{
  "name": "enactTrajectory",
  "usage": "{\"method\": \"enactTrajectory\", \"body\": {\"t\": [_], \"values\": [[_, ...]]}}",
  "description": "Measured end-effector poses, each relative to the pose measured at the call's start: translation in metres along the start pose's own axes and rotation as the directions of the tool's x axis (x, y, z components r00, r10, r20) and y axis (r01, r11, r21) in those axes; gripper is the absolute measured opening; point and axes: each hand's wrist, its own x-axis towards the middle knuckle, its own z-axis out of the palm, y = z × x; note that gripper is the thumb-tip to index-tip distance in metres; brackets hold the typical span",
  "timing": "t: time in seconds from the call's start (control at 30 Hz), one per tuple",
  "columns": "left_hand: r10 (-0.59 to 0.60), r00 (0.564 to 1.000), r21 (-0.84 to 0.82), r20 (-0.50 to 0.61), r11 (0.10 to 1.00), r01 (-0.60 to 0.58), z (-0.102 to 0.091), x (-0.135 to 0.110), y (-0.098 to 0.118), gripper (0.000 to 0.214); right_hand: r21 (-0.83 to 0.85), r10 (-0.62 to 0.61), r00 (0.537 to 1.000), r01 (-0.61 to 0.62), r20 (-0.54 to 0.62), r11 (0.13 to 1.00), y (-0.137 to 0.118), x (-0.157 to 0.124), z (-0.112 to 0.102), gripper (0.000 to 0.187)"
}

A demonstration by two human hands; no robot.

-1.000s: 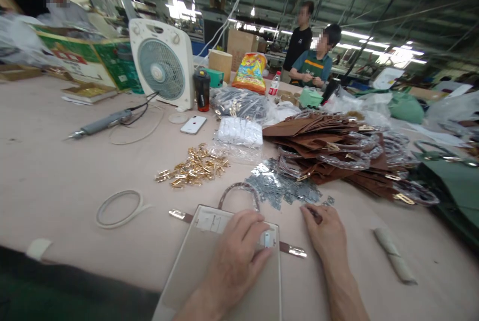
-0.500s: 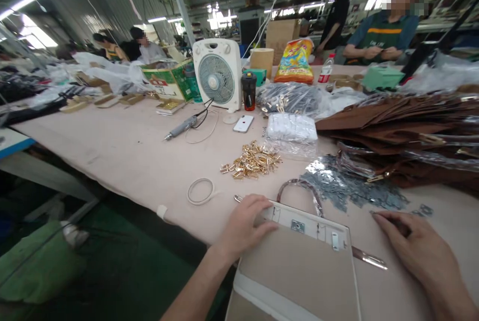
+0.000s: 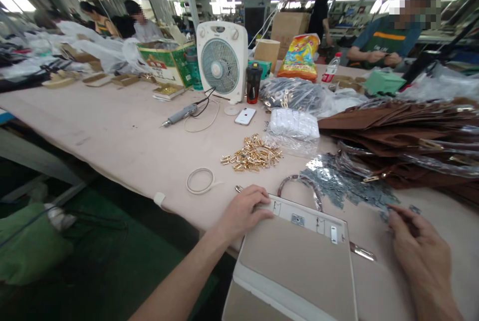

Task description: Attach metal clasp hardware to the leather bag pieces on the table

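A beige bag (image 3: 299,266) lies flat at the table's near edge, with small metal fittings along its top band and a plastic-wrapped handle (image 3: 299,182) arching behind it. My left hand (image 3: 243,211) grips the bag's top left corner, fingers curled over the edge. My right hand (image 3: 419,246) rests on the table to the right of the bag. Its bent fingertips pinch at the near edge of a heap of small grey metal plates (image 3: 344,186); what they hold is too small to name.
Gold clasps (image 3: 254,154) lie heaped behind the bag, a white loop (image 3: 200,181) to their left. Farther back are a phone (image 3: 245,116), a power screwdriver (image 3: 179,114), a fan (image 3: 222,66) and a dark bottle (image 3: 253,84). Brown bags (image 3: 411,131) are stacked at the right. Other people work at the far side.
My left hand slid from the fitting at the bag's top right to its top left corner. My right hand stayed at the grey plates. The view swung left.
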Motion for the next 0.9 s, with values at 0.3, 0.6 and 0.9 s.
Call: {"method": "enactTrajectory", "body": {"t": [0.3,0.6,0.9], "values": [[0.067,0.996,0.054,0.051,0.996,-0.070,-0.002,0.003,-0.004,0.017,0.491,-0.105,0.980,0.009,0.170,0.871,-0.091,-0.036,0.009,0.038],[0.070,0.997,0.100,0.034,0.992,-0.073,-0.002,0.005,-0.002,0.015,0.559,-0.451,0.575,-0.014,0.683,0.829,-0.189,-0.071,0.054,0.031],[0.061,0.997,0.128,0.056,0.989,-0.068,-0.004,0.003,-0.004,0.042,0.535,-0.427,0.612,0.009,0.665,0.845,-0.181,-0.078,0.073,0.034]]}}
